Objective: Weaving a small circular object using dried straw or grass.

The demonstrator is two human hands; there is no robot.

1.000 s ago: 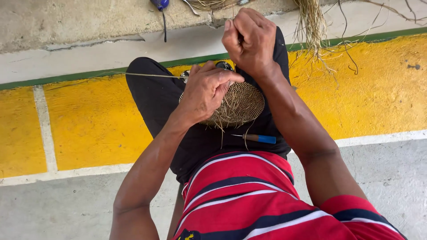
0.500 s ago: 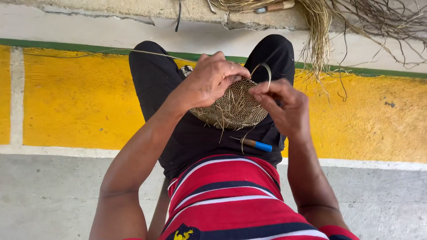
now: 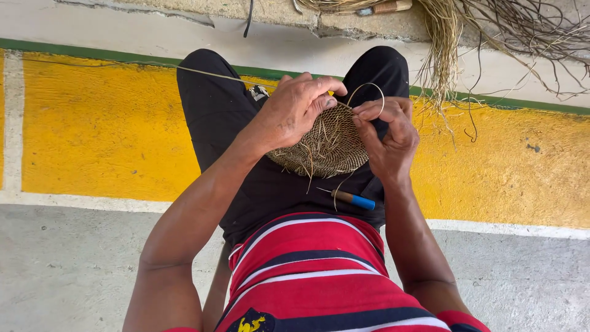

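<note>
A round woven disc of brown fibre rests on my lap, over black trousers. My left hand grips its upper left edge, fingers curled over the rim. My right hand sits at the disc's right edge and pinches a thin pale strand that curls into a loop above my fingers. A long straight strand runs off to the left from the disc. A small tool with a blue and wooden handle lies on my lap just below the disc.
A bundle of dry straw-like fibres hangs at the top right beside tangled dark roots. A wooden-handled tool lies on the concrete ledge. The ground has a yellow painted band with green and white lines.
My right hand has come down from high above the disc to its right edge, drawing the strand into a small loop. The view has shifted slightly.
</note>
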